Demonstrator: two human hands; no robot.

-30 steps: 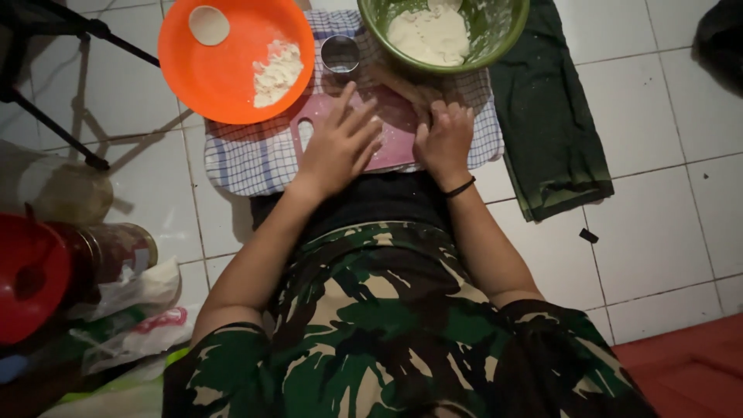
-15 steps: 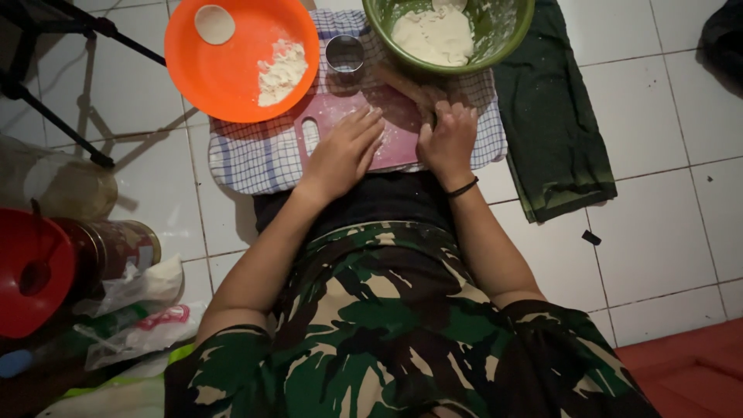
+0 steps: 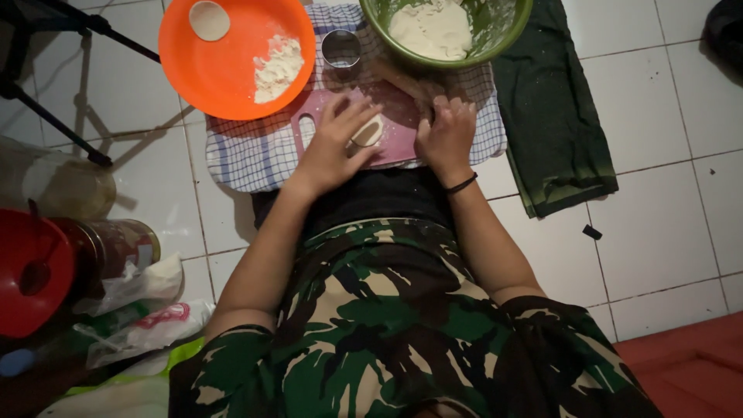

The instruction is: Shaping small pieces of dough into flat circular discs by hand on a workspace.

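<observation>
Left of the pink cutting board (image 3: 402, 128) sits an orange plate (image 3: 232, 62) holding loose flour (image 3: 279, 66) and one flat dough disc (image 3: 210, 19). On the board, the left hand (image 3: 333, 151) lies with fingers spread wide, touching a small pale dough piece (image 3: 367, 133). Just right of it, the right hand (image 3: 445, 135) rests with fingers curled; whether it holds anything I cannot tell. Beyond the board stands a green bowl (image 3: 503, 35) of dough. Uneven pressing would likely tear the piece or stick it to the board.
</observation>
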